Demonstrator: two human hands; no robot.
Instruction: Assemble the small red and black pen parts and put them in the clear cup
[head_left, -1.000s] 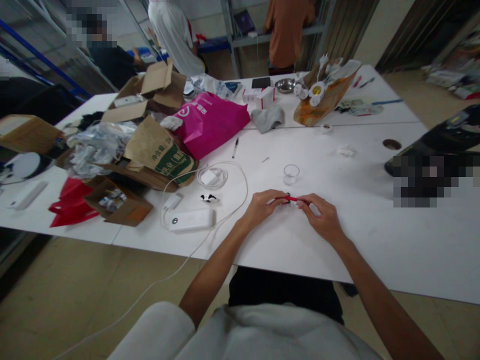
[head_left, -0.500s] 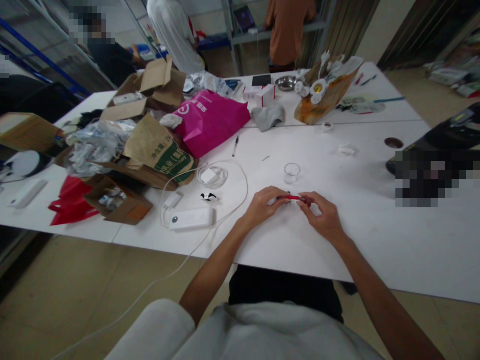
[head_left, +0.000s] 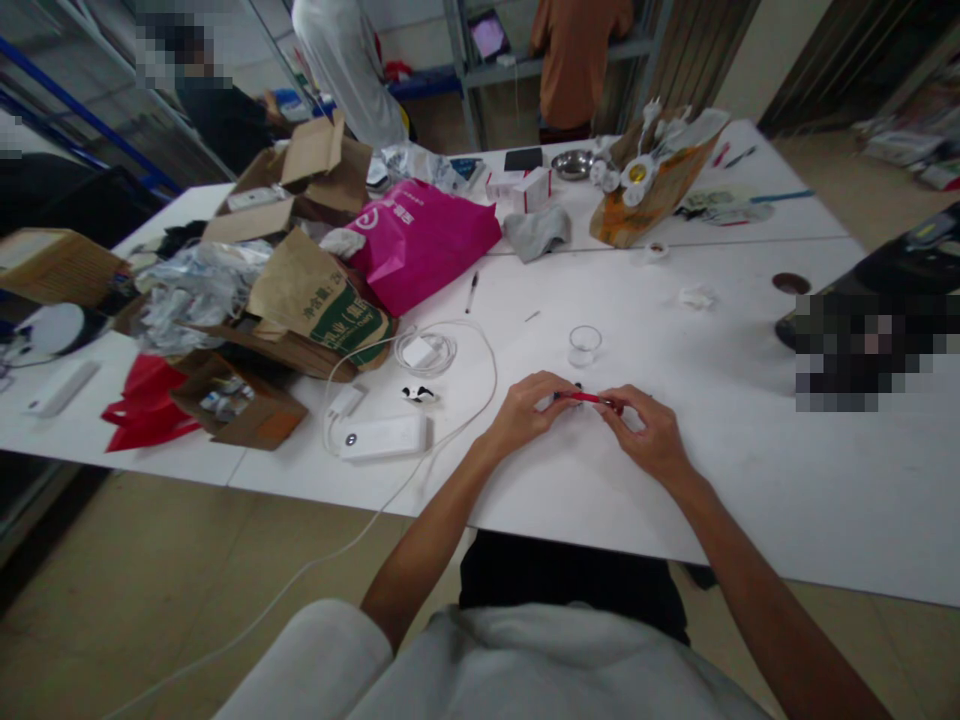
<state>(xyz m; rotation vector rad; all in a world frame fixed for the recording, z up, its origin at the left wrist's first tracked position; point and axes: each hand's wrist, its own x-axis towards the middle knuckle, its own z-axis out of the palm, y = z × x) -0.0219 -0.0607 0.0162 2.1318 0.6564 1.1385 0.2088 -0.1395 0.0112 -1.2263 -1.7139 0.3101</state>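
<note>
Between my two hands, just above the white table [head_left: 525, 490], is a slim red pen-like stick [head_left: 587, 398]. My left hand [head_left: 527, 408] pinches its left end between thumb and fingers. Its darker right end is in the fingertips of my right hand [head_left: 649, 430]. A small dark bit shows just above the stick by my left fingertips, too small to name. Beyond my hands, a small clear round cup [head_left: 584, 348] stands on the table, touched by neither hand.
A white power bank [head_left: 386, 438], a coiled white cable [head_left: 450, 355] and a black pen [head_left: 471, 293] lie to the left. Farther off are a magenta bag [head_left: 431, 240] and cardboard boxes [head_left: 247, 400]. On the right is a black bag-like object [head_left: 862, 290]. Several people are beyond the table.
The red stick has tilted slightly, its right end now a little lower. Both hands have otherwise stayed in nearly the same place. A screen in the background has brightened.
</note>
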